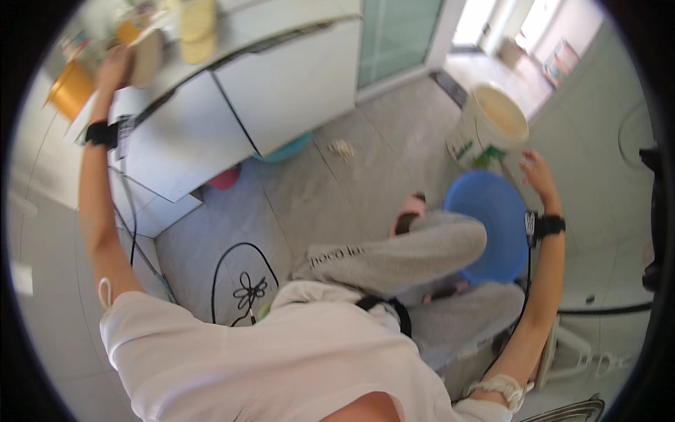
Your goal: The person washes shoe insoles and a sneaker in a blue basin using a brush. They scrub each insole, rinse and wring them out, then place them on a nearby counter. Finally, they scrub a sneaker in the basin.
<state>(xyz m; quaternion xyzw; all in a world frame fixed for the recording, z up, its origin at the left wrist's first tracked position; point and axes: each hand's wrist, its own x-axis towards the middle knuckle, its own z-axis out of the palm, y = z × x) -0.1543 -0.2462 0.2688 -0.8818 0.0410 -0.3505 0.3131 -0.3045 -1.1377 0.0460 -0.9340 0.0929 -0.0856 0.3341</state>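
Observation:
My left hand (pixel 113 68) reaches to the counter at the upper left, against the side of a beige, flat-faced object (pixel 146 59); whether it grips that object cannot be told. Yellow slippers or similar yellow pieces (pixel 198 31) lie just right of it, and an orange container (pixel 72 89) stands to its left. My right hand (pixel 535 171) is raised with bent, parted fingers and holds nothing. It hovers beside a blue plastic basin (pixel 493 232) and below a white bucket (pixel 488 124) with green print. The basin stands by my knees.
White cabinets (pixel 295 84) run under the counter, with a turquoise basin (pixel 287 149) and a pink item (pixel 225 179) beneath. A pale crumpled thing (pixel 343 150) lies on the tiled floor. A black cable (pixel 213 279) loops at my left. A frosted glass door (pixel 398 39) stands beyond the cabinets.

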